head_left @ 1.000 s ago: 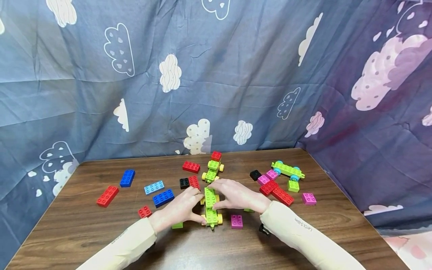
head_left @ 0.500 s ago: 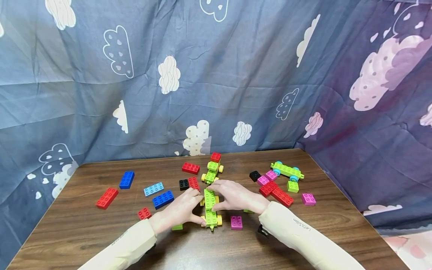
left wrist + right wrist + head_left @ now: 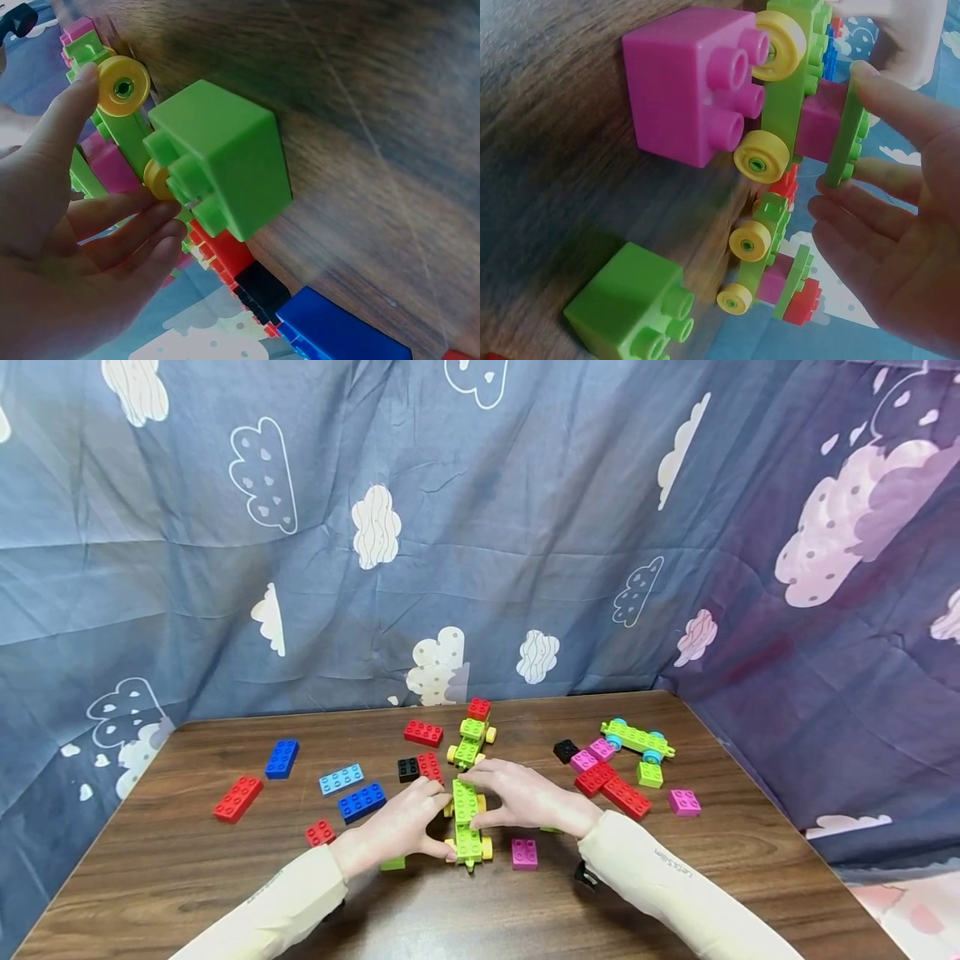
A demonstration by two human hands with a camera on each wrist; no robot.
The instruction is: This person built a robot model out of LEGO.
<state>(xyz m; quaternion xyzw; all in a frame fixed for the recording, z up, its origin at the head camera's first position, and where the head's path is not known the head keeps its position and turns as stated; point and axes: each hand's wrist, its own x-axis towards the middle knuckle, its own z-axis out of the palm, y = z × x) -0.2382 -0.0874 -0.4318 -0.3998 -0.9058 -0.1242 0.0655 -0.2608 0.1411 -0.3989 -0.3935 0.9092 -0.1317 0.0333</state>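
- Centrally, near the front edge of the table (image 3: 187, 877): green car (image 3: 467, 822), a long green wheeled chassis with yellow wheels, a pink brick in the middle and a green plate (image 3: 847, 135) on top. Its long axis runs away from the person, towards the curtain (image 3: 480, 568).
- Left hand (image 3: 401, 828): flanks the car on its left. Fingers curled onto the side, thumb near the front wheel (image 3: 124, 86); holding the car.
- Right hand (image 3: 528, 797): flanks the car on its right. Fingers reach over and pinch the top plate, with the thumb at its near end in the wrist view.
- Key relation: the car lies between the two hands, which meet it across its short axis. Both are in contact; neither is plainly nearer.
- Beside the car: pink brick (image 3: 524, 853) just right of the rear wheel; small green brick (image 3: 393, 863) just left, under the left wrist.
- Beyond it: second car (image 3: 471, 742), also green with yellow wheels, topped by a small red brick (image 3: 479, 708), roughly in line with the first.
- Left field: black brick (image 3: 408, 768), red bricks (image 3: 423, 732), blue bricks (image 3: 362, 802), pale blue plate (image 3: 341, 778), spread well apart.
- Right field: third chassis (image 3: 637, 739) with blue wheels, and a cluster of red, pink, black and green bricks (image 3: 611, 777).
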